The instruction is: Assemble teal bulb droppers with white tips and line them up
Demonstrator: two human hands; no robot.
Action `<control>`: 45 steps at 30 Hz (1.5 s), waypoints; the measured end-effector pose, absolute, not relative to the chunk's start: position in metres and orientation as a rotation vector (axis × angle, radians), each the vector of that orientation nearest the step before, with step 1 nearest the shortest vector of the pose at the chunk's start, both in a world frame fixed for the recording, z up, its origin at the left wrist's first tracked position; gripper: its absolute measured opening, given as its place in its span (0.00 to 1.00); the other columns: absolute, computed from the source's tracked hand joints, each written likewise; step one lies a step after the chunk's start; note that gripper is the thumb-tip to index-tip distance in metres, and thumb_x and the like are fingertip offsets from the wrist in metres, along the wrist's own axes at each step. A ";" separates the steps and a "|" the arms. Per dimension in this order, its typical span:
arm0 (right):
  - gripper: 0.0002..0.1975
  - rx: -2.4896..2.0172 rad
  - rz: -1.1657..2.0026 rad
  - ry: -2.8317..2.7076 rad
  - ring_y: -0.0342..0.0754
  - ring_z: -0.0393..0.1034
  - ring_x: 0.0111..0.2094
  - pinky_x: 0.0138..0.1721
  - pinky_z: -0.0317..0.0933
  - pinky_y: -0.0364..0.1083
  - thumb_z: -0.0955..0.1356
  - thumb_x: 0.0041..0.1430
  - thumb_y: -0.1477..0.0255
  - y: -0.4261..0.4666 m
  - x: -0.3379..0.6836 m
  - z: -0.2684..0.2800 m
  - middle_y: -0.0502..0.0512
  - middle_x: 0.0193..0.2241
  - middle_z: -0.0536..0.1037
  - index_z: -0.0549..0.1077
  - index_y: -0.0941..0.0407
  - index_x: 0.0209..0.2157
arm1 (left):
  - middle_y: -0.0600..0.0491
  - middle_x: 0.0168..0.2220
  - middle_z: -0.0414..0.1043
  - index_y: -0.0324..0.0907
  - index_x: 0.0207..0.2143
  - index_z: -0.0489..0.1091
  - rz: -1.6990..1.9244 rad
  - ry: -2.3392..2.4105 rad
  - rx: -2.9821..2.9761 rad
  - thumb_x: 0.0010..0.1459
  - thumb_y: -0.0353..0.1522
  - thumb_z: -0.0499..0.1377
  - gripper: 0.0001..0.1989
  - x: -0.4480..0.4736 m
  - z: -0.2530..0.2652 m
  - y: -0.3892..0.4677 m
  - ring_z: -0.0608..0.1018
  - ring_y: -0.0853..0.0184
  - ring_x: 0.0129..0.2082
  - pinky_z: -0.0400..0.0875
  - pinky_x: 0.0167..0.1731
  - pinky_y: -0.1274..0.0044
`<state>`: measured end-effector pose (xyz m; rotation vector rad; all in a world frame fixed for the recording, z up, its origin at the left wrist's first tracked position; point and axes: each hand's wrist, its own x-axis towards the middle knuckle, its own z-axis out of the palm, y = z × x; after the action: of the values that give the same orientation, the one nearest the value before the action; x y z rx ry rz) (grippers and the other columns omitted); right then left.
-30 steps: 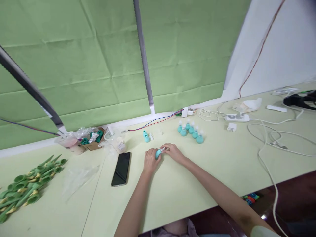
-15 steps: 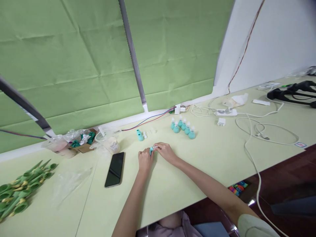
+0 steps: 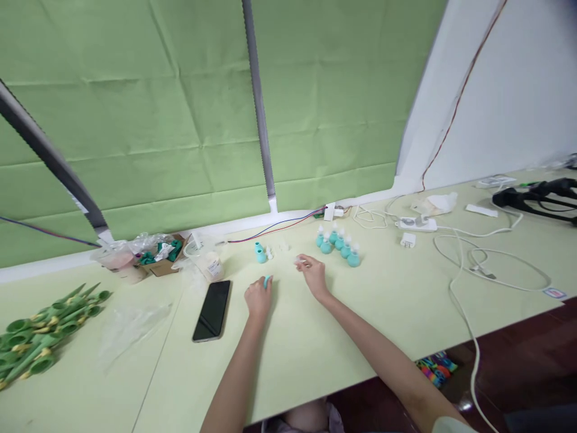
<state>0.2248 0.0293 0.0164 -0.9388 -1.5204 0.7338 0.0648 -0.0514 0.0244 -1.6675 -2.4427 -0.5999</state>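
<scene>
My left hand (image 3: 258,297) is closed around a small teal bottle (image 3: 267,281), mostly hidden by the fingers. To its right, apart from it, my right hand (image 3: 312,275) pinches a small whitish piece (image 3: 299,260) whose exact shape is hard to make out. Beyond my hands stand two open teal bottles (image 3: 260,256), with small white nozzle tips (image 3: 269,252) beside them and clear little caps (image 3: 283,246) a bit farther right. Several teal bottles with pale tips on top (image 3: 353,258) stand grouped behind my right hand.
A black phone (image 3: 211,311) lies left of my left hand. Behind it are a plastic bag with a container (image 3: 211,267) and a cardboard box (image 3: 164,266). Green plastic parts (image 3: 42,337) are piled far left. A power strip (image 3: 417,224) and white cables (image 3: 460,258) occupy the right side.
My hands, together on the teal bottle before, are now apart. My right hand has moved right and up with the whitish piece, while the bottle stays in my left. The view has shifted slightly.
</scene>
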 end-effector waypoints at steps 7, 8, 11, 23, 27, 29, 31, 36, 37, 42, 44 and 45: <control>0.09 -0.956 0.878 -1.621 0.44 0.69 0.30 0.33 0.67 0.45 0.65 0.47 0.72 0.056 0.245 -0.002 0.56 0.35 0.73 0.72 0.57 0.33 | 0.51 0.35 0.73 0.43 0.40 0.65 -0.943 -2.307 -1.784 0.58 0.43 0.47 0.16 0.051 0.023 -0.052 0.74 0.65 0.34 0.60 0.34 0.76; 0.09 -0.936 0.915 -1.666 0.44 0.69 0.30 0.33 0.67 0.45 0.65 0.47 0.71 0.055 0.243 -0.004 0.55 0.34 0.73 0.72 0.57 0.33 | 0.51 0.36 0.72 0.43 0.41 0.64 -0.934 -2.236 -1.897 0.58 0.41 0.49 0.14 0.054 0.023 -0.052 0.73 0.65 0.36 0.60 0.37 0.75; 0.05 -0.863 0.932 -1.767 0.43 0.68 0.29 0.33 0.66 0.44 0.64 0.50 0.71 0.052 0.239 -0.005 0.53 0.31 0.72 0.71 0.57 0.28 | 0.51 0.41 0.68 0.44 0.42 0.63 -0.818 -2.050 -2.185 0.56 0.36 0.52 0.12 0.063 0.020 -0.053 0.70 0.65 0.42 0.60 0.41 0.73; 0.08 -0.822 0.990 -1.840 0.43 0.69 0.35 0.39 0.66 0.46 0.67 0.45 0.75 0.048 0.238 -0.006 0.53 0.35 0.70 0.70 0.57 0.31 | 0.52 0.41 0.63 0.45 0.42 0.63 -0.690 -1.967 -2.298 0.56 0.34 0.51 0.10 0.067 0.020 -0.055 0.66 0.65 0.42 0.61 0.39 0.73; 0.07 -0.813 0.986 -1.904 0.44 0.70 0.34 0.41 0.64 0.47 0.67 0.46 0.74 0.047 0.239 -0.004 0.53 0.34 0.72 0.71 0.58 0.31 | 0.52 0.41 0.63 0.45 0.41 0.62 -0.695 -1.972 -2.297 0.57 0.35 0.51 0.09 0.068 0.019 -0.054 0.66 0.65 0.42 0.61 0.39 0.73; 0.07 -0.796 0.926 -1.958 0.45 0.69 0.36 0.42 0.63 0.48 0.67 0.47 0.74 0.046 0.239 -0.004 0.53 0.34 0.73 0.72 0.57 0.32 | 0.52 0.41 0.63 0.45 0.41 0.62 -0.703 -1.961 -2.296 0.56 0.34 0.51 0.09 0.068 0.018 -0.054 0.66 0.64 0.42 0.61 0.39 0.73; 0.10 -0.806 0.894 -1.959 0.45 0.69 0.36 0.43 0.62 0.48 0.65 0.49 0.74 0.047 0.239 -0.004 0.53 0.36 0.73 0.71 0.56 0.36 | 0.52 0.41 0.63 0.45 0.41 0.62 -0.711 -1.957 -2.300 0.56 0.34 0.51 0.09 0.068 0.017 -0.053 0.66 0.65 0.42 0.61 0.39 0.73; 0.15 -0.864 0.942 -1.766 0.43 0.69 0.33 0.38 0.63 0.46 0.63 0.50 0.75 0.050 0.240 -0.005 0.52 0.35 0.71 0.66 0.55 0.42 | 0.51 0.42 0.63 0.45 0.42 0.62 -0.706 -1.980 -2.314 0.56 0.33 0.52 0.10 0.067 0.017 -0.053 0.66 0.65 0.42 0.61 0.40 0.73; 0.14 -0.868 0.939 -1.743 0.43 0.68 0.33 0.37 0.63 0.45 0.63 0.49 0.75 0.050 0.240 -0.004 0.52 0.35 0.71 0.66 0.55 0.40 | 0.51 0.42 0.63 0.44 0.42 0.62 -0.700 -1.986 -2.315 0.56 0.33 0.52 0.11 0.067 0.018 -0.053 0.66 0.65 0.43 0.61 0.40 0.73; 0.09 -0.921 0.898 -1.755 0.43 0.67 0.29 0.33 0.63 0.44 0.65 0.46 0.72 0.050 0.241 -0.003 0.52 0.32 0.72 0.69 0.56 0.33 | 0.51 0.43 0.62 0.45 0.43 0.61 -0.648 -2.007 -2.325 0.55 0.32 0.51 0.11 0.068 0.019 -0.055 0.65 0.64 0.43 0.60 0.40 0.73; 0.10 -0.905 0.854 -1.810 0.43 0.66 0.28 0.32 0.62 0.44 0.66 0.46 0.72 0.051 0.242 -0.004 0.52 0.32 0.72 0.71 0.56 0.34 | 0.51 0.44 0.62 0.45 0.42 0.61 -0.628 -2.015 -2.319 0.55 0.31 0.51 0.11 0.068 0.019 -0.055 0.65 0.64 0.43 0.60 0.41 0.73; 0.10 -0.889 0.828 -1.842 0.42 0.65 0.28 0.32 0.62 0.44 0.66 0.46 0.72 0.051 0.242 -0.005 0.52 0.32 0.72 0.72 0.56 0.34 | 0.51 0.44 0.62 0.45 0.42 0.61 -0.618 -2.019 -2.315 0.55 0.31 0.51 0.11 0.068 0.018 -0.055 0.65 0.64 0.43 0.60 0.41 0.73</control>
<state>0.2423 0.0514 -0.0051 -0.8889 -1.8419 0.8279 0.0685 -0.0553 0.0184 -2.3149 -2.0191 -0.6184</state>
